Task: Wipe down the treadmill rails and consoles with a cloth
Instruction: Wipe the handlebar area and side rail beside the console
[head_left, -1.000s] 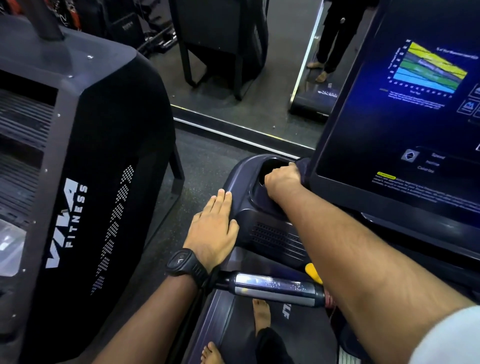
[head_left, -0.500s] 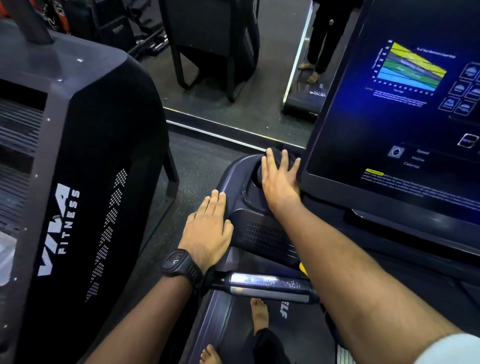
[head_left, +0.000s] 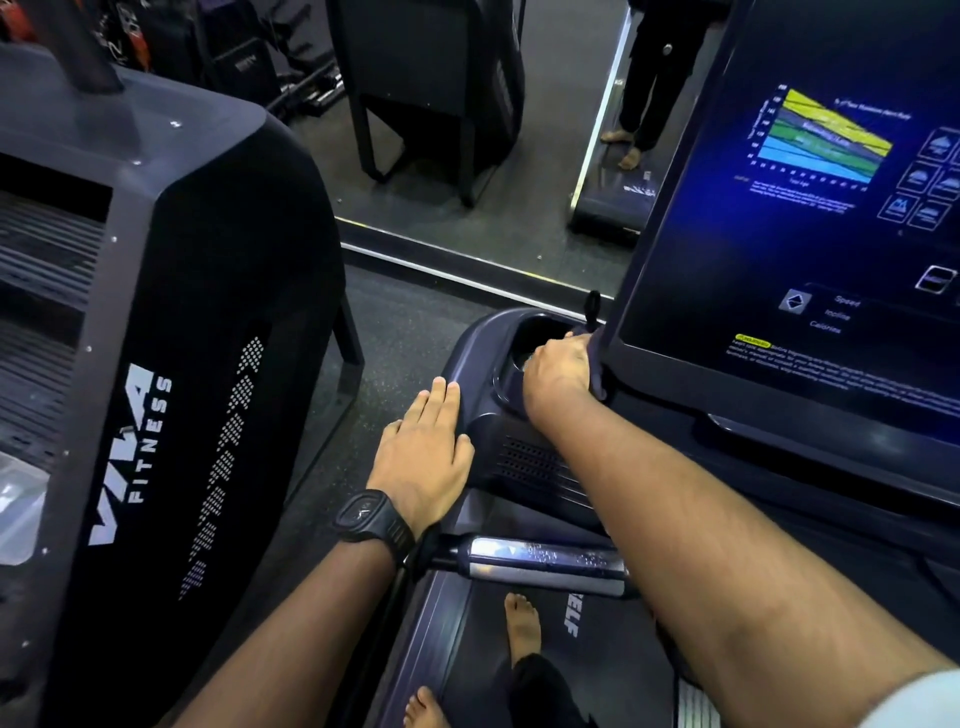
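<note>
Dark crumpled cloth, mostly hidden in the gripping right hand, sits at the round cup recess beside the glossy console screen's lower-left corner; left hand, fingers straight, lies flat on the matte moulded plastic tray's left edge.

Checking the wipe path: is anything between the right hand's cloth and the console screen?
Nothing visible. The right hand holds the dark cloth beside the screen's lower left corner; the left hand lies flat on the housing, well aside.
</note>
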